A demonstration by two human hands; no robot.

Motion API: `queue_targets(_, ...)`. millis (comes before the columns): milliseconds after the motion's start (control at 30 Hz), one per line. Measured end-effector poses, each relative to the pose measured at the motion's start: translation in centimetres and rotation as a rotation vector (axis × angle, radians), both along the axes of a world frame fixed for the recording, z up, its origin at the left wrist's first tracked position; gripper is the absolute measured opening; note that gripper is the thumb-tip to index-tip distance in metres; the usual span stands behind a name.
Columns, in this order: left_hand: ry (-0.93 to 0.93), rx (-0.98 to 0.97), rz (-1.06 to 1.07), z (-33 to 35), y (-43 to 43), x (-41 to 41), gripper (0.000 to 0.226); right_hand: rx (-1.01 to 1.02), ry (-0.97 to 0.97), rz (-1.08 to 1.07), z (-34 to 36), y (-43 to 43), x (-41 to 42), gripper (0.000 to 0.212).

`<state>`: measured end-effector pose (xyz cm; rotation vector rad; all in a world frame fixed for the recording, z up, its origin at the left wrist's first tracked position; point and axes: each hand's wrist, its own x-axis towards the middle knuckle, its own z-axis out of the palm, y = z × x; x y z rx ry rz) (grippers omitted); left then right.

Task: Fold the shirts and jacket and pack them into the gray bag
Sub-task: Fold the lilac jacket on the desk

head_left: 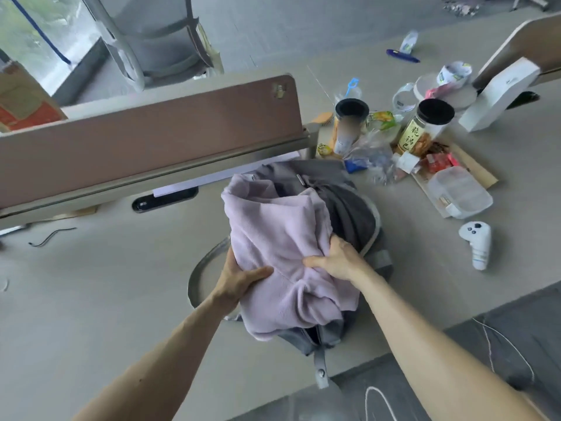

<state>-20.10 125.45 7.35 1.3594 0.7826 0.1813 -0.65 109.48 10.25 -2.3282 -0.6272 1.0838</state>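
Both forearms stretch from the near edge to the gray bag (349, 214), which lies open on the table (106, 284). L hand (239, 276) grips the lilac top (282, 238) at its left side: thumb laid across the front, fingers wrapped behind the cloth. R hand (337, 258) has its fingers curled into the top's right side, bunching the fabric, w/ the thumb pointing twd the L hand.

Top is a loose bundle sitting over the bag's opening & covers most of it. Dark lining shows right of the cloth, and the bag's far end pokes out behind. Can't tell how much of the top is actually inside.

Short strap w/ a snap (320, 366) points twd the camera from the bag's near end. Gray loop strap (197, 275) curves out on the bag's left.

Right of the bag, apart from it: white controller (476, 244). Beyond the bag to the right: clear plastic box (461, 192) and yellow-label jar (420, 132) among wrappers, close together. Beyond the bag to the left: brown divider panel (151, 135).
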Motion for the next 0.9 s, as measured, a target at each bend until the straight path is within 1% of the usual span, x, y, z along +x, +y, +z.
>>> queue_targets(33,0.040,0.005,0.028,-0.5,-0.1,-0.2,0.083,-0.012,0.011,0.044,-0.6,0.2,0.1,0.090)
queue_targets(100,0.100,0.013,0.079,-0.9,-0.1,-0.7,0.082,0.030,0.070,0.080,-1.3,0.3,0.7,0.073)
queue_targets(133,0.122,0.017,0.101,-1.1,0.1,-0.9,0.083,0.082,0.171,0.050,-1.3,0.2,1.3,0.065)
queue_targets(167,0.145,0.027,0.115,-1.1,0.2,-1.0,0.084,0.126,0.282,-0.016,-1.5,0.1,2.0,0.061)
queue_targets(200,0.169,0.040,0.128,-1.1,0.4,-1.1,0.085,0.151,0.343,-0.090,-2.0,-0.2,2.7,0.060)
queue_targets(233,0.191,0.055,0.137,-1.1,0.6,-1.3,0.086,0.154,0.324,-0.147,-2.5,-0.4,3.1,0.052)
queue_targets(267,0.208,0.066,0.145,-1.2,0.7,-1.4,0.085,0.125,0.233,-0.162,-2.9,-0.5,3.4,0.039)
queue_targets(300,0.222,0.075,0.151,-1.3,0.7,-1.5,0.083,0.068,0.120,-0.136,-3.2,-0.6,3.3,0.028)
queue_targets(333,0.231,0.084,0.158,-1.3,0.8,-1.6,0.081,0.000,0.028,-0.078,-3.6,-0.5,3.2,0.021)
queue_targets(367,0.239,0.092,0.165,-1.4,0.8,-1.7,0.080,-0.043,-0.020,-0.010,-3.7,-0.3,2.9,0.017)
queue_targets(433,0.243,0.092,0.176,-1.6,1.0,-1.8,0.080,-0.100,-0.075,0.071,-3.9,0.5,2.7,0.016)
queue_targets(600,0.237,0.075,0.172,-2.4,2.2,-2.1,0.081,-0.197,-0.279,0.101,-4.2,2.0,1.9,0.022)
queue_targets(667,0.221,0.074,0.169,-2.5,2.3,-2.3,0.081,-0.122,-0.262,0.056,-3.4,1.8,1.8,0.025)
queue_targets(800,0.165,0.119,0.150,-2.0,2.0,-1.8,0.067,0.120,-0.212,-0.165,0.2,-0.3,4.0,0.038)
queue_targets(900,0.132,0.123,0.099,-1.7,2.2,-1.2,0.063,0.219,-0.172,-0.211,2.2,-2.3,5.3,0.045)
